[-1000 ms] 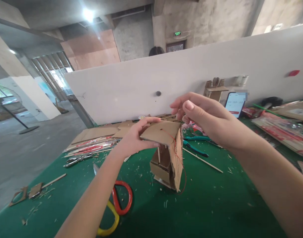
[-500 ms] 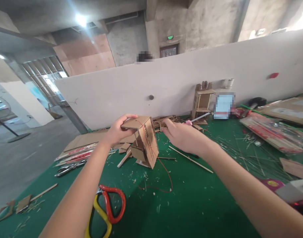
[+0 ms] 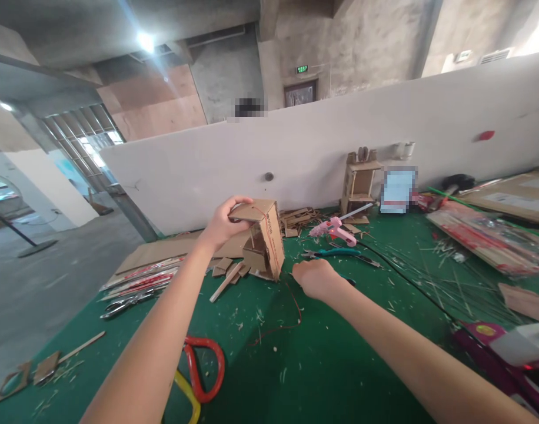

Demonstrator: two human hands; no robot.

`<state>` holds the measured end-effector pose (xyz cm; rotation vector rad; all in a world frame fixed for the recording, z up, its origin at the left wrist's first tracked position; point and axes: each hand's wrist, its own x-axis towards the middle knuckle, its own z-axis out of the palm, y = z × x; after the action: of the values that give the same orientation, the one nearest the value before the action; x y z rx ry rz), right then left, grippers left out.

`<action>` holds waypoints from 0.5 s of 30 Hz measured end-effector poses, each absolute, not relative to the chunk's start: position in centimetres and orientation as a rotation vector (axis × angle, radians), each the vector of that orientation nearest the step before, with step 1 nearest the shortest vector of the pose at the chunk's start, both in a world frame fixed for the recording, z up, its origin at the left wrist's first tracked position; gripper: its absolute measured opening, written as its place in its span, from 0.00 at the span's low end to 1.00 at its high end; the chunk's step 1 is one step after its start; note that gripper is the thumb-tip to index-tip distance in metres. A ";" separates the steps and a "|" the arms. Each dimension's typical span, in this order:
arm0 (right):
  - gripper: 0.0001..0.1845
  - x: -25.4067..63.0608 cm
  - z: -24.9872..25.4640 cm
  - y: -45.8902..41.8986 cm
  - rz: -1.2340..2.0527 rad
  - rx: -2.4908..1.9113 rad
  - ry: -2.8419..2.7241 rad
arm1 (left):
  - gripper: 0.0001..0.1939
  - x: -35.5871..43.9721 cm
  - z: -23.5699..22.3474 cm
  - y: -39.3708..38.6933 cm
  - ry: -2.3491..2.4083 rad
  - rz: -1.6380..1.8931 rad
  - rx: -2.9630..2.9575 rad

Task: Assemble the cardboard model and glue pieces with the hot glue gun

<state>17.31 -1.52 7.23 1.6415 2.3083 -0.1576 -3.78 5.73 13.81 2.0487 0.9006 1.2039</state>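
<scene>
A small cardboard model (image 3: 264, 238) stands on the green table (image 3: 331, 365), a thin red string (image 3: 291, 306) running over its top and trailing down onto the cloth. My left hand (image 3: 225, 222) grips the model's flat top from the left. My right hand (image 3: 314, 278) is low beside the model's right foot, fingers closed, apparently pinching the string where it leaves the cardboard.
Red and yellow scissors (image 3: 199, 371) lie near my left forearm. A pink glue gun (image 3: 335, 228), teal pliers (image 3: 340, 253), wooden sticks (image 3: 228, 281) and cardboard scraps surround the model. A second cardboard model (image 3: 358, 179) and a phone (image 3: 397, 188) stand against the white partition (image 3: 252, 159).
The model has moved away from me and down to the table. My right hand has dropped from above the model to the table at its right, and the string now trails across the cloth.
</scene>
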 end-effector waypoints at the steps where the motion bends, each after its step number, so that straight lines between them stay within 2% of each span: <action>1: 0.19 17.5 7.3 -1.5 -0.165 1.663 2.272 | 0.24 -3.3 13.7 6.1 0.885 1.187 2.043; 8: 0.20 18.8 7.5 -1.0 -0.139 1.814 2.232 | 0.25 -2.2 12.8 7.3 0.800 1.177 1.871; 15: 0.19 19.0 8.5 -1.5 -0.126 1.811 2.315 | 0.21 -1.9 12.2 7.1 0.675 1.215 1.754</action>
<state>18.99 -1.48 8.48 1.8106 2.3148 -0.1256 -1.92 7.11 12.16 1.7541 0.6748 1.2152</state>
